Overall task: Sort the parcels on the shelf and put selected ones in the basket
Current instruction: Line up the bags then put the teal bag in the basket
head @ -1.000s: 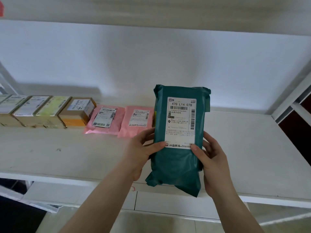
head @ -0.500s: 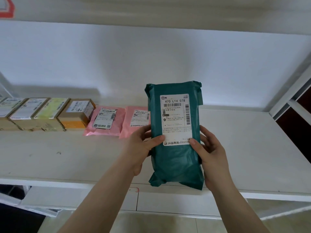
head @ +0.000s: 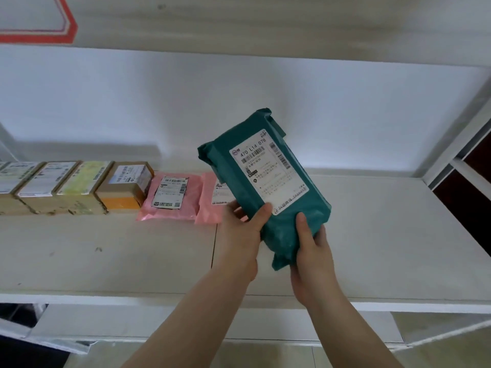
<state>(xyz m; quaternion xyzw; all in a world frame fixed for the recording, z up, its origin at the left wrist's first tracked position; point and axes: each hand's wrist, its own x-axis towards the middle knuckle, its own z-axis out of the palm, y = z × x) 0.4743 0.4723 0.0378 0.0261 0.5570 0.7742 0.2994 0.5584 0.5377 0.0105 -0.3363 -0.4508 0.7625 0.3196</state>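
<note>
Both hands hold a green parcel (head: 268, 192) above the white shelf (head: 106, 256). It is a soft, crinkled plastic mailer, oblong, tilted so its top leans to the upper right, with a white printed label (head: 268, 171) on its face. The left hand (head: 243, 232) grips its lower left edge, thumb laid across the front near the label's corner. The right hand (head: 313, 258) is curled round the bottom end, thumb on the front.

On the shelf, along the back, two flat pink plastic mailers (head: 170, 197) lie side by side, the right one partly hidden behind the green parcel. Left of them stands a row of brown cardboard boxes (head: 66, 189), touching one another, each with a paper label on top.
</note>
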